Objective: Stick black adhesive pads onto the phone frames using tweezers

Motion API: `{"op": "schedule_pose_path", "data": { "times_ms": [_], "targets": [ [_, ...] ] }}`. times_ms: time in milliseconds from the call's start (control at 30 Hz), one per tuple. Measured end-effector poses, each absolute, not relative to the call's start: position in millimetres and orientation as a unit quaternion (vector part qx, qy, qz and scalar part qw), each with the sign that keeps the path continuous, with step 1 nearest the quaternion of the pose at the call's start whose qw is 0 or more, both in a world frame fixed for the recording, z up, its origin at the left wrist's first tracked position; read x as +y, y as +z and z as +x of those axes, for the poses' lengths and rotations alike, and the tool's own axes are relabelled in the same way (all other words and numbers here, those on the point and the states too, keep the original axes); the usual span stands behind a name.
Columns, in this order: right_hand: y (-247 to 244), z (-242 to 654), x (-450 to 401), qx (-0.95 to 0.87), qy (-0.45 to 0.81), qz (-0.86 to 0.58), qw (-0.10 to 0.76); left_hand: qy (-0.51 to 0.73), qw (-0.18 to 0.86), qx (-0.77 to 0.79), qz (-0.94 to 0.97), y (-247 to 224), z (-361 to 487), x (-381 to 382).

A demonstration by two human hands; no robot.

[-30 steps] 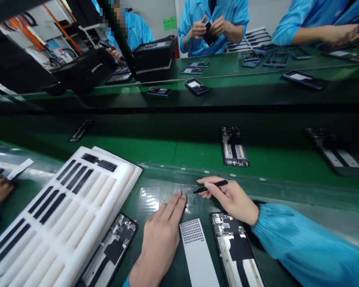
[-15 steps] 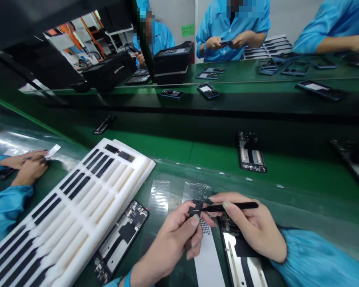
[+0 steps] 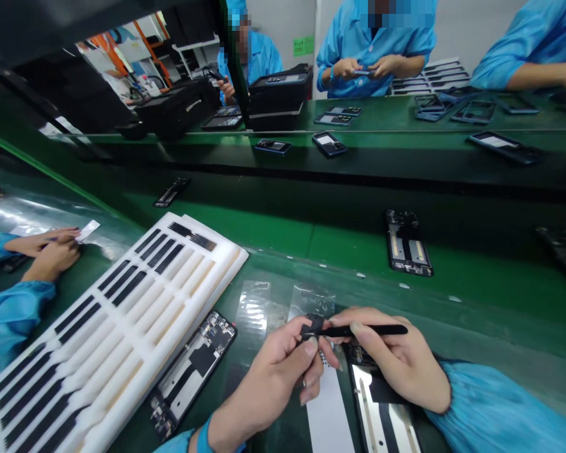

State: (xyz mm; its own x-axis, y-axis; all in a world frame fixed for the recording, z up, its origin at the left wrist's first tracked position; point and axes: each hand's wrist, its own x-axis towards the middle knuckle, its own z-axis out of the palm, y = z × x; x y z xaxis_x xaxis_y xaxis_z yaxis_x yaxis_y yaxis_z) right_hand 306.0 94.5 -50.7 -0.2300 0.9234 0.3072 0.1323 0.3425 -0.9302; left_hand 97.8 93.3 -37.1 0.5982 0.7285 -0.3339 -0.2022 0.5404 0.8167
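Observation:
Between the thumb and fingers of my left hand [image 3: 273, 380] is a small black phone part [image 3: 316, 323], its details too small to make out. My right hand [image 3: 399, 362] grips slim black tweezers [image 3: 384, 329] like a pen, with the tip at the small part. Under my hands lies a white strip [image 3: 327, 409] with small black pieces on it, partly hidden by my fingers. An opened phone body [image 3: 391, 425] rests beneath my right hand. Another opened phone [image 3: 195, 365] lies left of my left wrist.
A white foam tray [image 3: 146, 340] with black strips in its slots fills the left. Clear film [image 3: 255, 308] lies beyond my left hand. Another opened phone [image 3: 409, 245] sits on the green surface ahead. A co-worker's hands [image 3: 54, 255] are at far left; other people work behind the shelf.
The view has shifted slightly, so the surroundings sit a little further right. The small black part has tilted slightly in my left fingers; both hands keep their grips.

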Motion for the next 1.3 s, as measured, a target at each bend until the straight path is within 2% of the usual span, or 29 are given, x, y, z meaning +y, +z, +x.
{"op": "schedule_pose_path", "data": {
  "times_ms": [767, 900, 967, 1067, 1200, 1300],
  "targets": [
    [-47, 309, 93, -0.683, 0.394, -0.394, 0.472, 0.245, 0.800, 0.377, 0.396, -39, 92, 96],
    [-44, 318, 98, -0.651, 0.396, -0.440, 0.475, 0.196, 0.776, 0.408, 0.441, -33, 93, 95],
    [-43, 325, 102, -0.645, 0.393, -0.463, 0.463, 0.163, 0.710, 0.464, 0.504, -31, 89, 93],
    [-47, 334, 104, -0.682, 0.422, -0.434, 0.410, 0.141, 0.526, 0.532, 0.649, -33, 75, 86],
    [-60, 334, 96, -0.736, 0.463, -0.348, 0.352, 0.107, 0.273, 0.412, 0.863, -44, 57, 75],
    [-68, 331, 89, -0.758, 0.460, -0.325, 0.328, 0.078, 0.096, 0.314, 0.941, -50, 52, 65]
  ]
}}
